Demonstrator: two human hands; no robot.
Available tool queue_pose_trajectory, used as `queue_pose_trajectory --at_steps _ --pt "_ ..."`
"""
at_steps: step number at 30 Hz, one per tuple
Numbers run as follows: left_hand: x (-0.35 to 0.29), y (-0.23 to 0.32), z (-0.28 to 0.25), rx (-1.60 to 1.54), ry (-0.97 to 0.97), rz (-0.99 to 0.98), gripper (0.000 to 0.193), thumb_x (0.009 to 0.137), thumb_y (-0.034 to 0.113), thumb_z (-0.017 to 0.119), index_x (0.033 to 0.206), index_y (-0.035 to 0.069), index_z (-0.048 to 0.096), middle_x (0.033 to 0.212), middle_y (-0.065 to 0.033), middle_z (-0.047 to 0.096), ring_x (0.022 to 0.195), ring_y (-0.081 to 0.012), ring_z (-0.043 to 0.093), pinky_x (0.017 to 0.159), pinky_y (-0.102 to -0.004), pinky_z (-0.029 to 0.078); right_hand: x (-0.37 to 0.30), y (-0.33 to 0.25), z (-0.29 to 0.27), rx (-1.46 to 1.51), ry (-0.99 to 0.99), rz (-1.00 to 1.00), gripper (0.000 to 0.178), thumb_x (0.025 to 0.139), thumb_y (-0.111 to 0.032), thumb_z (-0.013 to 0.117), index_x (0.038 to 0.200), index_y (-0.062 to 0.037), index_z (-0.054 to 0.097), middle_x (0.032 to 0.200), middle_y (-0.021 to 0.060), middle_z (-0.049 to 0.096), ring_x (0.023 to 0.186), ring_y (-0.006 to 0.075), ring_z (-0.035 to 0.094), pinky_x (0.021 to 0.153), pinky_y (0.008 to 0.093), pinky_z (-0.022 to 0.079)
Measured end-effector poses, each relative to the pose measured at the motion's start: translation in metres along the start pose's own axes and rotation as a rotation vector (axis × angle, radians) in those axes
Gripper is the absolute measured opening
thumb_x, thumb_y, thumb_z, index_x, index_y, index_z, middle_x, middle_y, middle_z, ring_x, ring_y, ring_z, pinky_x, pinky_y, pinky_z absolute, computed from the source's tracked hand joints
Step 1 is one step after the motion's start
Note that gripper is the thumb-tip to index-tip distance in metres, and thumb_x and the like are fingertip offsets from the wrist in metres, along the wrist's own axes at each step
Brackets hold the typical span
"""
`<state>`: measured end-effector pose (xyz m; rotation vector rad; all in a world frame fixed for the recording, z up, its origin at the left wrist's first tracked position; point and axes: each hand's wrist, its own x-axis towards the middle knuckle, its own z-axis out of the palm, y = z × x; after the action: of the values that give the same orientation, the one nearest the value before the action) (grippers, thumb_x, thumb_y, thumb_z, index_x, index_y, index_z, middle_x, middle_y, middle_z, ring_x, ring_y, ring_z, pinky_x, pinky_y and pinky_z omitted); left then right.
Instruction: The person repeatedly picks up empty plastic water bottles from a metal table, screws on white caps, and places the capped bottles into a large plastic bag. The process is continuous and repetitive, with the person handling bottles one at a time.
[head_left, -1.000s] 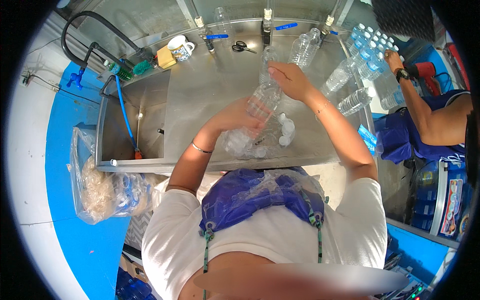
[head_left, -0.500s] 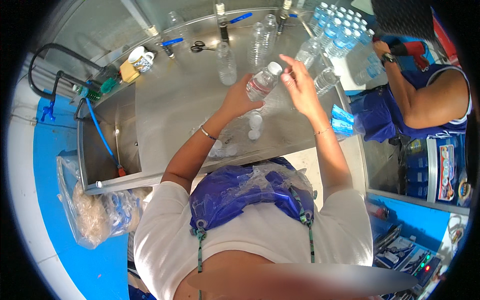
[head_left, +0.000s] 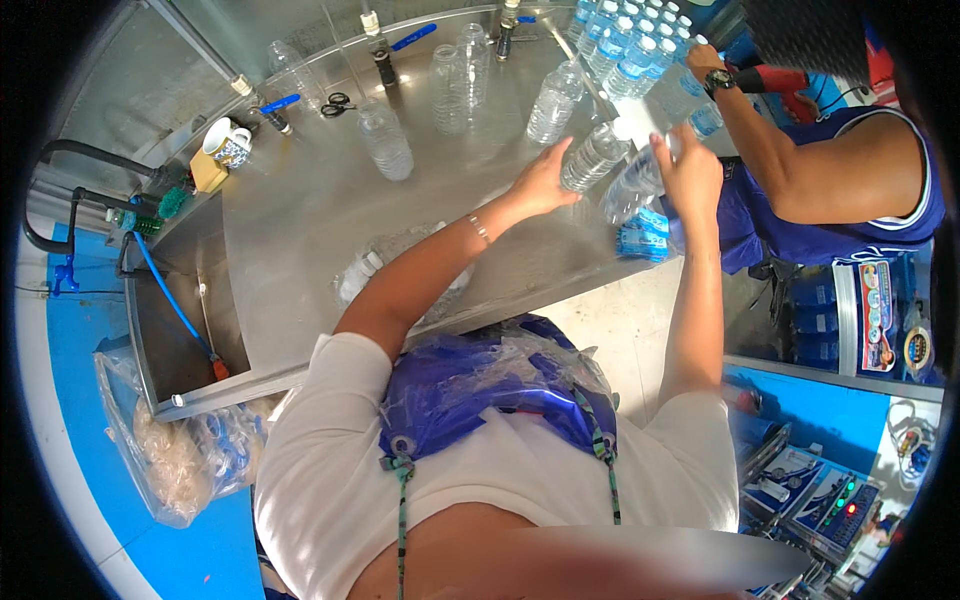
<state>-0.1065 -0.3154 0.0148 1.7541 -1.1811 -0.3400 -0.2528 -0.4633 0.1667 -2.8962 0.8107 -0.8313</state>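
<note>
Because the clear bottle [head_left: 632, 188] is tilted in the right hand [head_left: 690, 170], near the tabletop's [head_left: 290, 215] right edge, a slip or knock could topple the capped bottle [head_left: 594, 158] beside it. The clear bottle looks transparent but blurred. Right fingers wrap it; the left hand [head_left: 545, 183] curves half-open at the capped bottle's side, its grip impossible to tell.

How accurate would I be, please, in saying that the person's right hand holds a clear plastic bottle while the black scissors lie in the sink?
Not quite: the black scissors are not in the sink; the head view shows them on the steel counter. The right hand does hold a clear plastic bottle.
</note>
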Motion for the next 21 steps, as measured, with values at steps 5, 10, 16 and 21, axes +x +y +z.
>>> queue_pose_trajectory --at_steps 5,10,16,21 --pt "0.040 0.009 0.040 -0.079 0.144 -0.061 0.091 0.062 0.031 0.085 0.132 -0.001 0.037 0.124 -0.0223 0.055 0.114 -0.0372 0.054 0.094 -0.0410 0.046 0.078 0.031 0.059 -0.017 0.022 -0.056 0.038 0.085 -0.041 0.062 0.094 -0.0044 0.060 0.078 0.0232 0.066 0.076 0.0428 0.064 0.067 0.0506 0.049" --pt "0.030 0.016 0.030 -0.082 0.241 -0.053 0.076 0.059 0.026 0.084 0.123 0.003 0.048 0.113 -0.0175 0.060 0.106 -0.0368 0.057 0.087 -0.0426 0.048 0.125 0.037 0.103 0.010 -0.081 -0.007 0.046 0.084 -0.050 0.062 0.098 -0.0056 0.062 0.083 0.0240 0.067 0.085 0.0415 0.065 0.073 0.0484 0.051" --pt "-0.013 0.030 -0.018 0.167 0.492 -0.048 0.070 0.061 0.022 0.080 0.120 0.005 0.048 0.111 -0.0188 0.055 0.100 -0.0371 0.057 0.081 -0.0438 0.049 0.118 0.014 0.076 -0.186 -0.095 0.033 0.061 0.085 -0.059 0.056 0.123 -0.0103 0.058 0.101 0.0248 0.065 0.096 0.0354 0.064 0.081 0.0456 0.050" --pt "-0.035 0.046 -0.060 0.323 0.578 -0.113 0.067 0.061 0.020 0.079 0.118 0.006 0.048 0.108 -0.0186 0.051 0.095 -0.0387 0.057 0.077 -0.0442 0.050 0.052 -0.053 0.033 0.593 -0.087 -0.180 0.042 0.096 -0.042 0.048 0.121 -0.0082 0.055 0.097 0.0193 0.066 0.092 0.0338 0.065 0.077 0.0410 0.049"
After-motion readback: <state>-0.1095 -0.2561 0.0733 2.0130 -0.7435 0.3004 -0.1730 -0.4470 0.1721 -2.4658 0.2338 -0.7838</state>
